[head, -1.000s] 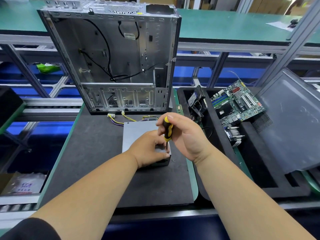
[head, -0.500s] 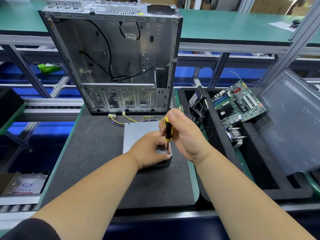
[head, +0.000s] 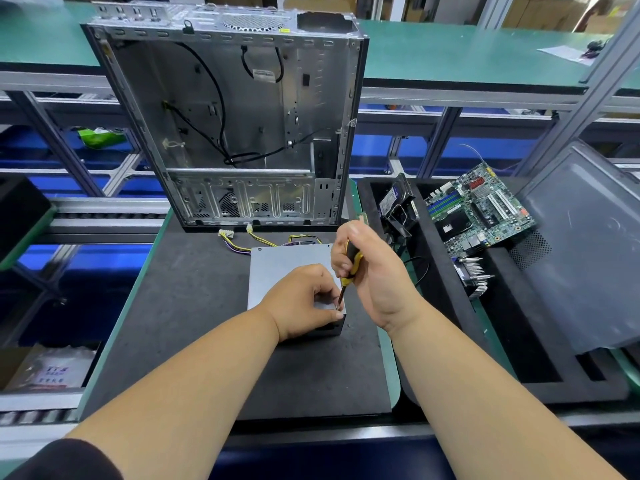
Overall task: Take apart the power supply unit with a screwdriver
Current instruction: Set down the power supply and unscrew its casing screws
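Power supply unit (head: 287,271), flat on worktop mat, near right corner pinched by left hand (head: 304,299); right hand (head: 370,271) clamped on screwdriver (head: 348,271), shaft near-upright, tip down at that corner

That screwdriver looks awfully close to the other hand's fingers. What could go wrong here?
The screwdriver tip works at the power supply unit's near corner, right beside the left hand's fingers; a slip could jab them. A freed screw might also roll off the black mat.
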{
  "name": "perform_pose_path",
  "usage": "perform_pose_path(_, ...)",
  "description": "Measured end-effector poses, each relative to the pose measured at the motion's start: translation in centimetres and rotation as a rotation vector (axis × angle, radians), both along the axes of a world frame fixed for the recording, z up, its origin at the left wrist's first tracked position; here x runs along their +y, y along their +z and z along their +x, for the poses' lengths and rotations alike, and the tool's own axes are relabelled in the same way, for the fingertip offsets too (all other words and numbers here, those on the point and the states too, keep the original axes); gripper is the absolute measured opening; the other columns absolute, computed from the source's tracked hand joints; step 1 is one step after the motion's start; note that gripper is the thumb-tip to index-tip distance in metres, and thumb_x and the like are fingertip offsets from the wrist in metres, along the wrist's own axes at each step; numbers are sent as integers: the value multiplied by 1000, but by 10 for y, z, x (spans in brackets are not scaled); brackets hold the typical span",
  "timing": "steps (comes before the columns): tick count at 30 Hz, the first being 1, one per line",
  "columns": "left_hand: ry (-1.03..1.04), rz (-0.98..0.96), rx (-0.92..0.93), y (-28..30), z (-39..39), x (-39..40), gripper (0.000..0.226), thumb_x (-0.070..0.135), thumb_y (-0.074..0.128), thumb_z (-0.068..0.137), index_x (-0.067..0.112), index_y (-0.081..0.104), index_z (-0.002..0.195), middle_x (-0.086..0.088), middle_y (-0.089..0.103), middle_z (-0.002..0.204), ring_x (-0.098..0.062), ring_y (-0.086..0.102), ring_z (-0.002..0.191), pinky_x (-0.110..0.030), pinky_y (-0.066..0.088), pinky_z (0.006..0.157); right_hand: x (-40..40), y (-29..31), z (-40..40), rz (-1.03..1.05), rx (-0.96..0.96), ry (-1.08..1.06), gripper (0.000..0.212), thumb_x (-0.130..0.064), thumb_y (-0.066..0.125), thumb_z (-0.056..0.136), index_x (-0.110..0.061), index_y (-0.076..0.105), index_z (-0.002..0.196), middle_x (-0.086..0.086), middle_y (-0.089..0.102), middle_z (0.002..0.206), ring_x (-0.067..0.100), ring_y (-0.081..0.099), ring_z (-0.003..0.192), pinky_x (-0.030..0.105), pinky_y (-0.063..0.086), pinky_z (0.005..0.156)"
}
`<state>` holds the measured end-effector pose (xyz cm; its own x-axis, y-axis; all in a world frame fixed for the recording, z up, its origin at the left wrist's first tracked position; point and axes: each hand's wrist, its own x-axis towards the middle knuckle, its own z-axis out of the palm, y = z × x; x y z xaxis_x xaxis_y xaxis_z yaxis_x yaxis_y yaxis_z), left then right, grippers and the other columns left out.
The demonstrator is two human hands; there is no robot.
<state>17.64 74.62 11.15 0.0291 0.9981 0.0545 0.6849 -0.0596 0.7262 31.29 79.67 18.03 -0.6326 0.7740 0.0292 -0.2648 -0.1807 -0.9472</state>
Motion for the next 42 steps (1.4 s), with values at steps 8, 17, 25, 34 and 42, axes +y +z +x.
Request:
perform_pose_path(8,-14,21,41,2,-1,0,39,24,83,74,44,51,65,12,54,87,-9,53,88,-29,47,83,9,-1,10,6,-55,-37,26,-35,54,89,-11,62,82,9,53,74,21,47,72,33,35,68)
perform_pose_path(17,-4,-22,-7,0,-1,0,16,23,82,74,26,67,72,8,57,90,-12,56,92,-35,50,87,6,-4,1,-54,10,29,52,-48,36,100,-15,73,86,-1,51,67,13,46,63,22,42,65)
perform_pose_path(25,-10,-2,0,-3,-2,1,14,23,83,75,16,71,80,15,49,87,-10,52,91,-30,48,86,-1,-5,0,-5,32,16,23,-34,45,95,-12,47,91,-1,47,69,16,41,66,25,37,66)
perform_pose_path(34,7,-7,-27,-1,0,-1,23,22,82,76,30,62,69,7,56,89,-12,56,89,-36,51,84,0,0,14,342,-266,-150,33,-36,50,96,-6,55,88,7,60,78,22,54,75,34,45,76)
perform_pose_path(42,40,22,-39,2,6,-4,33,16,83,76,35,57,66,1,59,91,-12,58,90,-29,50,86,3,14,23,871,-736,-309,33,-38,37,100,-13,49,82,0,58,77,22,53,79,39,43,71)
